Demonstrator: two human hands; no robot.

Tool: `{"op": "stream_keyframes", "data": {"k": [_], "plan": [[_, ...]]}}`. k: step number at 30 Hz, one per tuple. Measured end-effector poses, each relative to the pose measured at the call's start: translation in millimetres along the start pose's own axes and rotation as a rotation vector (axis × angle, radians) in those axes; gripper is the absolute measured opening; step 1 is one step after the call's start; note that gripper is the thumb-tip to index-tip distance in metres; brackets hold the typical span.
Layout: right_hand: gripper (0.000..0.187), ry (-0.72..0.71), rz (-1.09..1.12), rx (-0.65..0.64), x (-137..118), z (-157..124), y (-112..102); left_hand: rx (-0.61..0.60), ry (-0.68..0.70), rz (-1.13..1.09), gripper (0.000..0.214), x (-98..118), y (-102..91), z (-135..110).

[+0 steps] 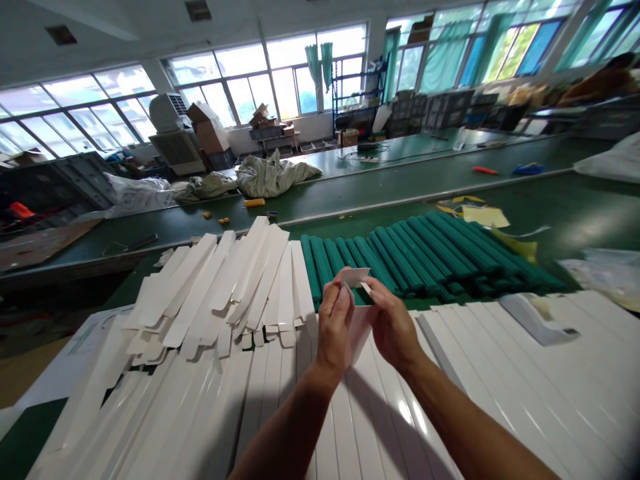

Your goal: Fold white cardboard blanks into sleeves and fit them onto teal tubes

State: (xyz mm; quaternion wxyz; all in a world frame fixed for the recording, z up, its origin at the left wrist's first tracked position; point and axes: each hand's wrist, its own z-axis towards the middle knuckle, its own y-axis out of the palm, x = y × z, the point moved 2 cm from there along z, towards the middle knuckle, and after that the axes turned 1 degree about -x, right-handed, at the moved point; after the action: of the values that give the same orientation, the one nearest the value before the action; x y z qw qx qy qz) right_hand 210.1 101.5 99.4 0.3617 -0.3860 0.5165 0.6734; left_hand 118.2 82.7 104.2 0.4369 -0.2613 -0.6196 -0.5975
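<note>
Gripping a white card (357, 277) near its top end, the left hand (336, 328) and the right hand (393, 327) hold it up between them, fingers closed on its sides. The card's lower length hangs below the hands. Directly under the hands lie flat white strips (360, 427), spreading out past the right hand. Left of the left hand, a heap of notched white cards (220, 293) sits crossed and overlapping. Just beyond the hands, teal bars (425, 257) lie side by side on a green tabletop (575, 213), with yellow sheets (480, 215) farther out ahead of the right hand. Well beyond them, a second green tabletop (350, 187) carries an orange tool (485, 170), a blue object (527, 169) and pale sacks (273, 175).
</note>
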Motion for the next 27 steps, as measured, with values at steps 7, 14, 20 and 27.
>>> {"op": "stream_keyframes", "data": {"k": [7, 14, 20, 27], "plan": [[0.042, 0.141, 0.12, -0.066, -19, 16, 10, -0.079, -0.16, -0.176, 0.038, 7, -1.9, 10], [0.02, 0.079, 0.095, 0.056, -14, 18, 19, -0.098, -0.16, -0.115, 0.042, 16, 2.0, 12], [0.014, -0.046, 0.139, 0.131, -14, 18, 22, -0.07, -0.043, 0.08, 0.034, 17, -0.5, 18], [0.036, -0.143, 0.27, -0.035, 2, 11, 17, 0.066, 0.375, 0.309, 0.043, 7, -11.6, 13]]}}
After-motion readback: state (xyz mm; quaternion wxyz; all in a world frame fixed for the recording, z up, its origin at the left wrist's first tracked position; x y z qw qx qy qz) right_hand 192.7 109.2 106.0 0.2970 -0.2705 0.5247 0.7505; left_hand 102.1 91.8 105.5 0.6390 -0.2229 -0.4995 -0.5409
